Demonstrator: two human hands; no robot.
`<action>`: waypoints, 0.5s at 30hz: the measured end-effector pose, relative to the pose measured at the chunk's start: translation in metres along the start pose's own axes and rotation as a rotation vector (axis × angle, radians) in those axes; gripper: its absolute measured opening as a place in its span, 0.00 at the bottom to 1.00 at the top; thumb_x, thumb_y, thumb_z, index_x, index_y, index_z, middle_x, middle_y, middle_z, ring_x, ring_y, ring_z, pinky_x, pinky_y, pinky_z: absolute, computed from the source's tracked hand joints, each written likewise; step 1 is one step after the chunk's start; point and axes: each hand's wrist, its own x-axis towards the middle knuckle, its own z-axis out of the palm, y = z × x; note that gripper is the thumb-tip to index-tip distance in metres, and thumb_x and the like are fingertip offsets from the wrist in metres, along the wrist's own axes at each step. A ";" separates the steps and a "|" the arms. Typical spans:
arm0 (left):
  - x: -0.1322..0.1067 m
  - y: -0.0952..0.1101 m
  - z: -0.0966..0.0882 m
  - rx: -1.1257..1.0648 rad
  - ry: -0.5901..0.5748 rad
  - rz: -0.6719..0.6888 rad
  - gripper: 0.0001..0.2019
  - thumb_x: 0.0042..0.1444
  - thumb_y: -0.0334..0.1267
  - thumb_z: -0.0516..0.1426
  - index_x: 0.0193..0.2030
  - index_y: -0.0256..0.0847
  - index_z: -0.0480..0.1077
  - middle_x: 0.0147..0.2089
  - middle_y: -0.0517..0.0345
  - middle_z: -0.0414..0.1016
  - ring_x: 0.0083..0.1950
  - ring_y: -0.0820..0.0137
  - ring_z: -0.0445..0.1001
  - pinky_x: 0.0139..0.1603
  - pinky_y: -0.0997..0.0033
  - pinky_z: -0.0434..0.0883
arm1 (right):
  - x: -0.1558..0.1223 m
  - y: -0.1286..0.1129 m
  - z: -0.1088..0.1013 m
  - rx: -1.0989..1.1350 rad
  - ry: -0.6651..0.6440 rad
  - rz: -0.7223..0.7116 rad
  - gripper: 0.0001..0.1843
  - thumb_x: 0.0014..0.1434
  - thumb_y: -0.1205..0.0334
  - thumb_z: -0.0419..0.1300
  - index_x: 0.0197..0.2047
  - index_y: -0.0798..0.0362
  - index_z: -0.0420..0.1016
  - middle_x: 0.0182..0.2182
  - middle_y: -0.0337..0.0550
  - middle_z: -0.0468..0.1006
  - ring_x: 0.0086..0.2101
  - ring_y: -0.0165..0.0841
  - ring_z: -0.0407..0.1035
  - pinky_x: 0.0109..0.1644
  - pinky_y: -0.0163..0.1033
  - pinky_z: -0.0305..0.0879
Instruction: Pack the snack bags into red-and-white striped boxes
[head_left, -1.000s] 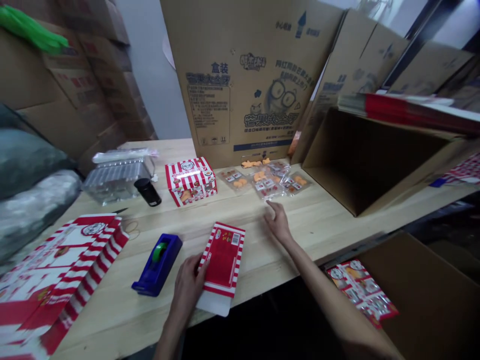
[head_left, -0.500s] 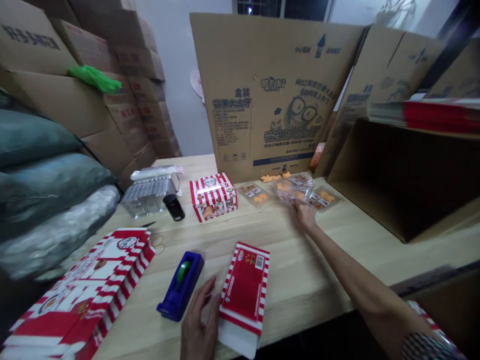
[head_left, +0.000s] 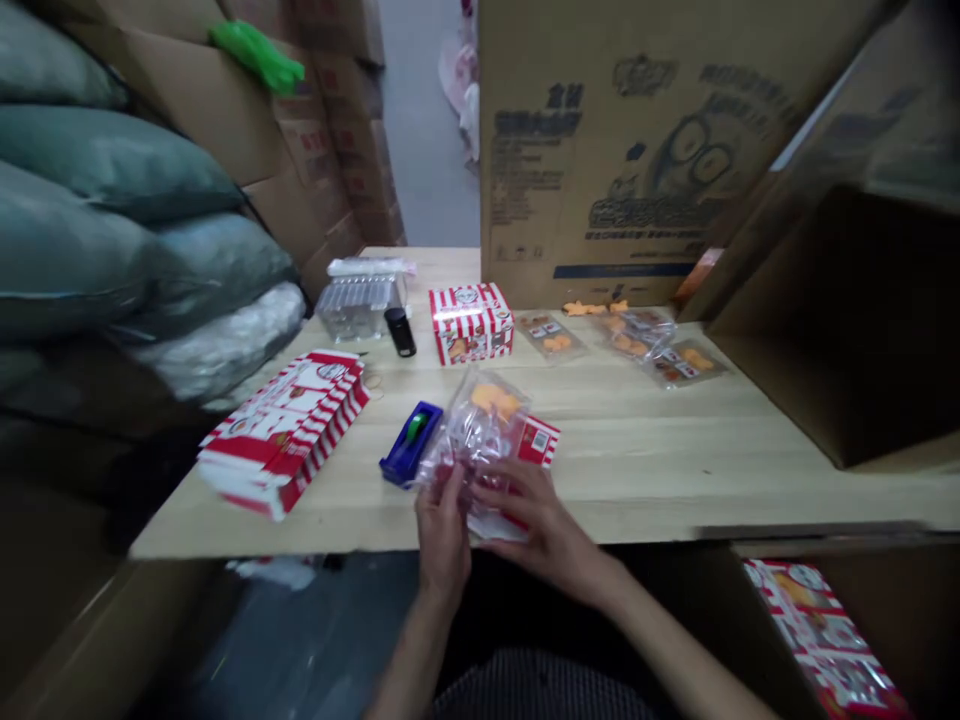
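Near the table's front edge, a clear plastic bag with an orange piece inside is between my two hands. My left hand pinches the bag's lower edge. My right hand is closed on its lower right side, with curled, slightly blurred fingers. Behind the bag lies a red box with white stripes, partly covered by the bag and my right hand. Just left of the bag rests a blue tape dispenser with green tape.
Folded striped boxes are stacked at the left. Farther back stand a clear plastic container stack, a black cylinder and an assembled striped box. Flat packets lie before a large carton. An open carton stands right.
My right hand has come back from the packets with a plastic bag, over the red box. My left hand has left the box's side and taken hold of the bag. The view has shifted.
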 end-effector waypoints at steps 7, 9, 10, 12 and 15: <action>-0.016 0.067 -0.093 -0.058 0.307 0.207 0.18 0.44 0.36 0.70 0.43 0.37 0.77 0.39 0.58 0.82 0.38 0.70 0.81 0.43 0.71 0.79 | 0.033 0.089 -0.021 -0.382 -0.643 0.143 0.65 0.41 0.78 0.70 0.74 0.37 0.41 0.74 0.47 0.40 0.71 0.60 0.27 0.67 0.72 0.20; -0.025 0.070 -0.116 -0.036 0.352 0.172 0.17 0.43 0.34 0.70 0.42 0.36 0.76 0.36 0.59 0.82 0.33 0.70 0.81 0.38 0.70 0.81 | 0.042 0.104 -0.004 -0.461 -0.699 0.023 0.63 0.39 0.84 0.66 0.73 0.37 0.48 0.74 0.46 0.43 0.71 0.58 0.29 0.68 0.68 0.15; -0.030 0.069 -0.125 -0.018 0.365 0.147 0.18 0.42 0.34 0.70 0.42 0.36 0.76 0.36 0.59 0.82 0.32 0.70 0.81 0.35 0.70 0.81 | 0.045 0.109 0.005 -0.458 -0.728 -0.034 0.63 0.38 0.85 0.65 0.72 0.37 0.51 0.74 0.45 0.45 0.71 0.57 0.30 0.68 0.67 0.15; -0.039 0.063 -0.141 0.021 0.376 0.085 0.21 0.43 0.34 0.70 0.46 0.36 0.75 0.37 0.57 0.83 0.32 0.68 0.82 0.32 0.71 0.81 | 0.049 0.114 0.018 -0.398 -0.813 -0.069 0.63 0.37 0.82 0.67 0.72 0.37 0.51 0.73 0.46 0.49 0.71 0.58 0.32 0.68 0.67 0.15; -0.049 0.048 -0.152 0.051 0.381 0.039 0.26 0.44 0.35 0.70 0.52 0.38 0.74 0.40 0.55 0.83 0.33 0.66 0.83 0.32 0.71 0.80 | 0.043 0.118 0.025 -0.292 -0.888 0.031 0.67 0.35 0.68 0.73 0.74 0.41 0.45 0.71 0.55 0.52 0.70 0.61 0.36 0.66 0.71 0.15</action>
